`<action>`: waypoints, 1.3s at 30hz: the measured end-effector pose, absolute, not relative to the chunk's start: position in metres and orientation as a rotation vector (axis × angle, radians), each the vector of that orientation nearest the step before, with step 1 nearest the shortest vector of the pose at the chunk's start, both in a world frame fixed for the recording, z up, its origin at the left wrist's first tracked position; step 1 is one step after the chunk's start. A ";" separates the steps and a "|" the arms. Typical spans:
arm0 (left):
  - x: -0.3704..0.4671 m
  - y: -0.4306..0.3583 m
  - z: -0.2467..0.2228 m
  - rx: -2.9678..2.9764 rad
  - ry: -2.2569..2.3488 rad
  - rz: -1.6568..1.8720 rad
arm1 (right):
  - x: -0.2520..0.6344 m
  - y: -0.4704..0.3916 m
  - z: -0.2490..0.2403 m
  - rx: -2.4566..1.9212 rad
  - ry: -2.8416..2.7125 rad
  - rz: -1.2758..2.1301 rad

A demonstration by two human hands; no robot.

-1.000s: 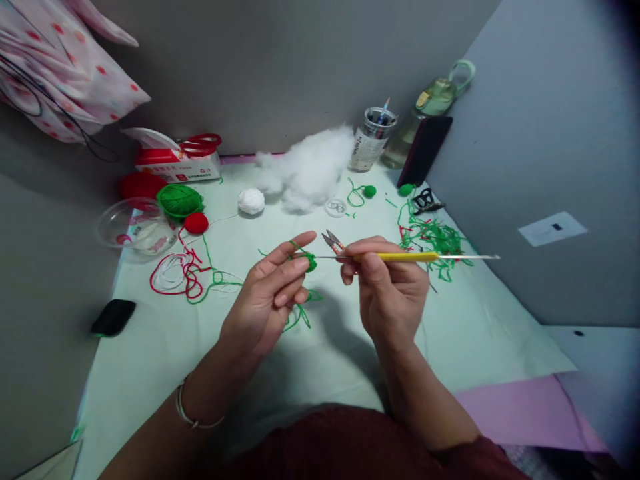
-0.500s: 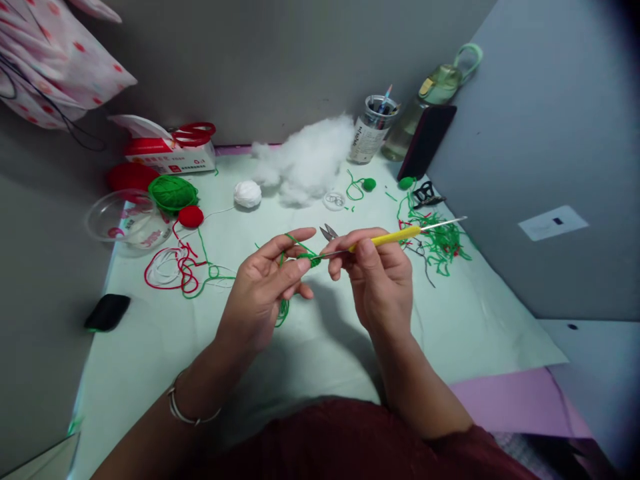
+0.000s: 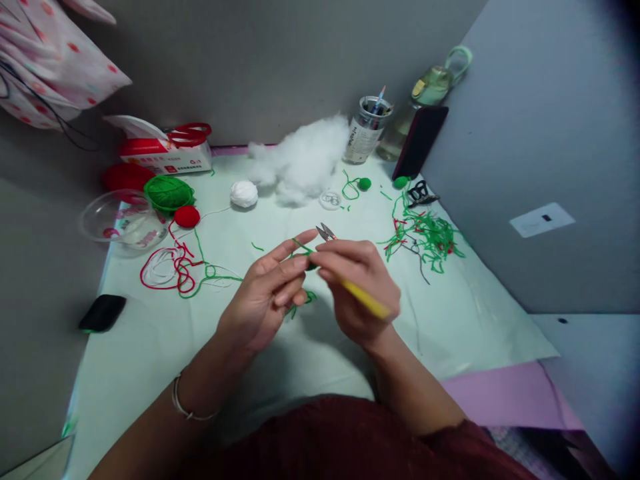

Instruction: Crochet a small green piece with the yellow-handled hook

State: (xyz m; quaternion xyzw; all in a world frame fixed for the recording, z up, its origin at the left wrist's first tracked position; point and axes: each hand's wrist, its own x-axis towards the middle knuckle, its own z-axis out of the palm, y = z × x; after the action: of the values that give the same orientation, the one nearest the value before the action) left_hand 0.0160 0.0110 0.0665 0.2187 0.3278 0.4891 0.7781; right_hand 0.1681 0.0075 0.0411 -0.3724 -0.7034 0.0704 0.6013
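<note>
My left hand [image 3: 265, 293] pinches a small green crochet piece [image 3: 312, 265] between thumb and fingers, with green yarn [image 3: 301, 245] stretched over its raised index finger. Close against it, my right hand [image 3: 363, 290] is closed around a yellow-handled crochet hook [image 3: 367, 299], whose handle is blurred and points down to the right. The hook's tip is hidden by my fingers at the green piece. More green yarn hangs below my left hand. Just beyond my fingertips lie small thread snips [image 3: 326, 232], partly covered by the right hand.
White stuffing [image 3: 303, 160] and a white yarn ball [image 3: 244, 194] lie at the back. Red and green yarn, a clear plastic bowl [image 3: 95, 227] and a tissue box [image 3: 170, 157] stand left. Green yarn scraps [image 3: 433, 237], a pencil can [image 3: 367, 133], phone [image 3: 421, 143] and bottle [image 3: 400, 127] are right.
My right hand has turned and come closer to the left. The hook's handle has swung from pointing up-right to down-right. The left hand still holds the green piece.
</note>
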 end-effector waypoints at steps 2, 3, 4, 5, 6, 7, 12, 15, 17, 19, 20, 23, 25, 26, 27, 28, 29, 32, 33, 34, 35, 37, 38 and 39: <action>0.013 0.013 0.070 0.447 0.699 1.073 | 0.169 0.012 0.043 -0.796 -1.441 0.486; 0.012 0.013 0.070 0.466 0.696 1.090 | 0.169 0.014 0.045 -0.767 -1.368 0.619; 0.012 0.013 0.070 0.497 0.693 1.098 | 0.169 0.015 0.045 -0.753 -1.327 0.710; 0.012 0.012 0.069 0.534 0.692 1.098 | 0.168 0.016 0.046 -0.753 -1.320 0.760; 0.013 0.011 0.068 0.567 0.697 1.100 | 0.167 0.016 0.046 -0.768 -1.334 0.777; 0.015 0.010 0.066 0.592 0.705 1.108 | 0.166 0.015 0.046 -0.791 -1.350 0.765; 0.022 0.009 0.058 0.561 0.723 1.190 | 0.163 0.009 0.038 -0.861 -1.587 0.341; 0.019 0.013 0.059 0.443 0.672 1.097 | 0.166 0.010 0.036 -0.862 -1.650 0.181; 0.016 0.016 0.062 0.392 0.669 1.071 | 0.169 0.013 0.039 -0.843 -1.523 0.386; 0.014 0.017 0.063 0.408 0.694 1.111 | 0.171 0.016 0.043 -0.809 -1.351 0.688; 0.014 0.017 0.063 0.446 0.705 1.134 | 0.171 0.017 0.045 -0.789 -1.293 0.801; 0.016 0.015 0.061 0.583 0.723 1.173 | 0.169 0.017 0.047 -0.791 -1.281 0.885; 0.018 0.014 0.059 0.614 0.730 1.171 | 0.168 0.017 0.046 -0.825 -1.283 0.864; 0.018 0.014 0.058 0.611 0.731 1.168 | 0.168 0.016 0.045 -0.831 -1.261 0.884; 0.019 0.013 0.058 0.606 0.729 1.165 | 0.168 0.016 0.044 -0.827 -1.227 0.926; 0.019 0.013 0.059 0.601 0.725 1.159 | 0.168 0.016 0.043 -0.818 -1.191 0.977; 0.019 0.013 0.059 0.599 0.722 1.155 | 0.169 0.017 0.042 -0.809 -1.161 1.024; 0.019 0.013 0.061 0.592 0.731 1.143 | 0.169 0.016 0.041 -0.785 -1.131 1.083; 0.018 0.012 0.062 0.585 0.737 1.138 | 0.169 0.016 0.041 -0.778 -1.134 1.083; 0.018 0.012 0.062 0.575 0.740 1.129 | 0.168 0.016 0.041 -0.773 -1.135 1.087; 0.017 0.012 0.063 0.561 0.736 1.111 | 0.168 0.016 0.041 -0.772 -1.131 1.099; 0.015 0.013 0.063 0.517 0.706 1.059 | 0.168 0.017 0.044 -0.785 -1.086 1.140; 0.013 0.014 0.064 0.493 0.683 1.033 | 0.168 0.018 0.045 -0.798 -1.050 1.165; 0.011 0.014 0.064 0.473 0.657 1.013 | 0.169 0.019 0.047 -0.813 -1.010 1.189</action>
State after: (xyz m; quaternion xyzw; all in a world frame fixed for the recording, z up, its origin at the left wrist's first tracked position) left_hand 0.0114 0.0143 0.0641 0.2201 0.3059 0.4718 0.7971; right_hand 0.1691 0.0189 0.0465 -0.3560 -0.4422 0.5208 0.6376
